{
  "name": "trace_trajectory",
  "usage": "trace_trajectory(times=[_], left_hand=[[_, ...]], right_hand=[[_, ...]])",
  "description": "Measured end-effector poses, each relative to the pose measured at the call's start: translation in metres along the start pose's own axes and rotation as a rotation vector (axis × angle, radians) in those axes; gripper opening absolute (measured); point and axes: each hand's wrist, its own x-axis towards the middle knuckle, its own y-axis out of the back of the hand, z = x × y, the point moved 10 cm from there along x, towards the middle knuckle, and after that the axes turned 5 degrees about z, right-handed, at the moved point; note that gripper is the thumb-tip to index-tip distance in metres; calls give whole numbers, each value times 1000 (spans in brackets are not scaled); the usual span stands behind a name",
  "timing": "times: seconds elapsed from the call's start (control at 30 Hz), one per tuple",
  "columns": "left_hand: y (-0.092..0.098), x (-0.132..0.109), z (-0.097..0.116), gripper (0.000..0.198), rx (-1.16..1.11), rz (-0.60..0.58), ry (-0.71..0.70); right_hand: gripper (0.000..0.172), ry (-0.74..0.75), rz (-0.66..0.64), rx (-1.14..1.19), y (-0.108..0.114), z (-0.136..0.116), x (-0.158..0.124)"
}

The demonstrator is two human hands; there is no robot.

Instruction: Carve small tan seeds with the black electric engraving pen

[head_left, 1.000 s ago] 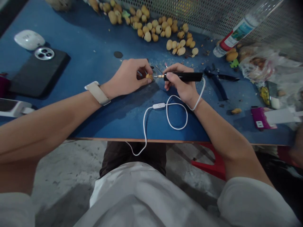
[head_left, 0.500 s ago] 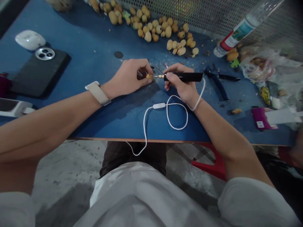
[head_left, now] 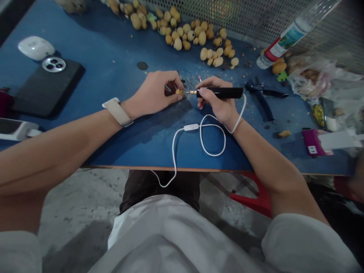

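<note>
My left hand (head_left: 159, 91), with a pale watch band at its wrist, pinches a small tan gourd-like piece (head_left: 179, 92) between thumb and fingers, just above the blue table (head_left: 133, 144). My right hand (head_left: 217, 100) grips a black electric engraving pen (head_left: 224, 92) like a pencil. Its thin metal tip points left and reaches close to the piece; whether they touch I cannot tell. From the pen's rear end a white cable (head_left: 214, 155) loops over the table, through an inline switch (head_left: 191, 127), and drops past the front edge.
Several tan gourd-like pieces (head_left: 184, 34) line the back by a perforated metal screen (head_left: 244, 22). Blue-handled pliers (head_left: 263, 100) and a plastic bottle (head_left: 287, 41) lie right, near a plastic bag (head_left: 309, 72) and purple packet (head_left: 314, 142). A phone (head_left: 48, 89) and white case (head_left: 36, 48) are left.
</note>
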Motion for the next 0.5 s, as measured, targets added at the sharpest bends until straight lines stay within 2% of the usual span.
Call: trace_trajectory(times=[0.3, 0.5], left_hand=[[2, 1, -1, 27, -37, 12, -22], [1, 1, 0, 34, -36, 5, -17]], right_hand=[[60, -47, 8, -10, -2, -1, -1], [57, -58, -3, 15, -2, 0, -2]])
